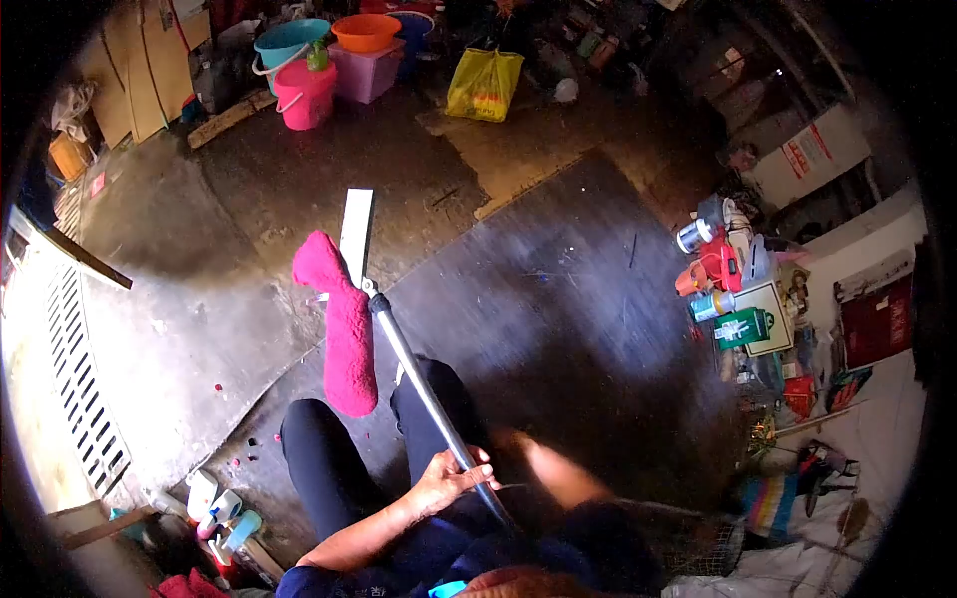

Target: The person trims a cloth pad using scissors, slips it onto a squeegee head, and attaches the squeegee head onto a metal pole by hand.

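Fingers wrapped round the lower part of a silver metal pole (429, 404), my left hand (456, 482) is closed on it near my lap. The pole slants up and away to a hinged joint. From there a flat white bar (356, 234) sticks out, and beside it lies a long pink fluffy cleaning pad (349, 344) with a bent upper end. Whether the pad is fixed to the joint cannot be made out. On the right, my right arm (558, 468) is blurred and partly in shadow; its fingers do not show clearly.
Pink (305, 95), teal (289, 45) and orange tubs stand at the back, near a yellow bag (485, 85). Cans and a green box (743, 327) crowd the right side. A slotted grate (85, 369) runs along the left. Bottles (224, 513) lie at lower left.
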Demonstrator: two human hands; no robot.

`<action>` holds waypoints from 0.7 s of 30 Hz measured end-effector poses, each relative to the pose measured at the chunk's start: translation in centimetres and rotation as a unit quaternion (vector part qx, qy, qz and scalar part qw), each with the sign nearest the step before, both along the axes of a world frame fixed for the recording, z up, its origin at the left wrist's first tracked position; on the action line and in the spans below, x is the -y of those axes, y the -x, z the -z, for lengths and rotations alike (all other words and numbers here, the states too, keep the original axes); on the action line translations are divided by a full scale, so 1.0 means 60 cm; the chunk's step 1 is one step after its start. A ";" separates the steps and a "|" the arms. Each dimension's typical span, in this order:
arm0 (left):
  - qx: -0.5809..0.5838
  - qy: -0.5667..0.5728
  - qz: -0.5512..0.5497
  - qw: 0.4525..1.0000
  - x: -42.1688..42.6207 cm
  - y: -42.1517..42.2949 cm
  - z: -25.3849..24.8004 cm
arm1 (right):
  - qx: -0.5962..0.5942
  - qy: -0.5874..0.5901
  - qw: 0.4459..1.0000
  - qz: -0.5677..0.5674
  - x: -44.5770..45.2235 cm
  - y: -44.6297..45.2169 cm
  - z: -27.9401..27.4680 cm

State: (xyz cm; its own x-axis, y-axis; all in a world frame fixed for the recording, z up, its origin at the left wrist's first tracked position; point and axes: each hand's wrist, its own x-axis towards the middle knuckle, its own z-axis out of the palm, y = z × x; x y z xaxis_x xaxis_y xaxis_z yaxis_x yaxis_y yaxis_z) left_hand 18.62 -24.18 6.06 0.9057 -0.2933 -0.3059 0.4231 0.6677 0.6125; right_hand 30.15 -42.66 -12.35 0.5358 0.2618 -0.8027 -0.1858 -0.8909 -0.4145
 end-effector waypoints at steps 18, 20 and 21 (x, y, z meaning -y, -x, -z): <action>0.001 -0.046 -0.032 0.998 0.018 0.005 0.002 | -0.031 -0.032 0.999 -0.004 0.031 -0.003 -0.058; 0.007 -0.045 -0.028 0.999 0.013 0.009 -0.003 | -0.026 -0.032 0.999 -0.001 0.026 -0.003 -0.060; 0.011 -0.040 -0.024 0.999 0.013 0.006 -0.005 | -0.027 -0.030 0.999 0.001 0.027 -0.002 -0.055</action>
